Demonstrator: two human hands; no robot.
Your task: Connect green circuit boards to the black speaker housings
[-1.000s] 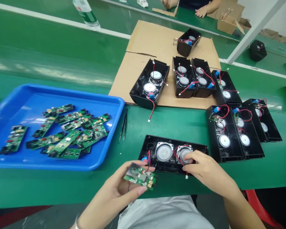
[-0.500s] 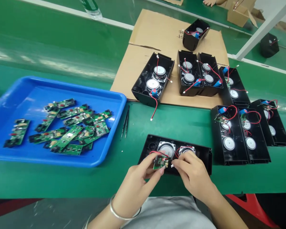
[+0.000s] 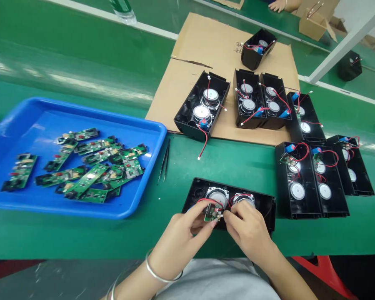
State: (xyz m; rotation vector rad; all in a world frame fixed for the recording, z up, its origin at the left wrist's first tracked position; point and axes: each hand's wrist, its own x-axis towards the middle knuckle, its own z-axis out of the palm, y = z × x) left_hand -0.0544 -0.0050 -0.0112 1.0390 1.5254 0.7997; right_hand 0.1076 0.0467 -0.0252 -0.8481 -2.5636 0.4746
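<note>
Between the thumb and fingers of my left hand (image 3: 187, 231) is a small green circuit board (image 3: 211, 212), held over a black speaker housing (image 3: 265, 204). My right hand (image 3: 248, 223) is closed in a pinch at the board's right edge, on a small white wire connector (image 3: 221, 215) that touches or nearly touches the board; whether it is seated I cannot tell. Red wires (image 3: 210, 201) run over the board from the housing. Two round silver speakers sit in the housing, the left speaker (image 3: 217, 194) partly behind the board, the right speaker (image 3: 243, 198) partly behind my fingers.
To the left, a blue tray (image 3: 96, 112) holds several circuit boards (image 3: 86, 181). Black tweezers (image 3: 164, 161) lie beside it. More wired speaker housings (image 3: 203, 104) stand on cardboard (image 3: 203, 46) and at the right (image 3: 300, 208). Another person's hand (image 3: 277, 5) rests at the far table.
My right hand has moved slightly left, bringing the white connector from beside the circuit board up to its edge. My left hand still holds the board. The view has shifted slightly.
</note>
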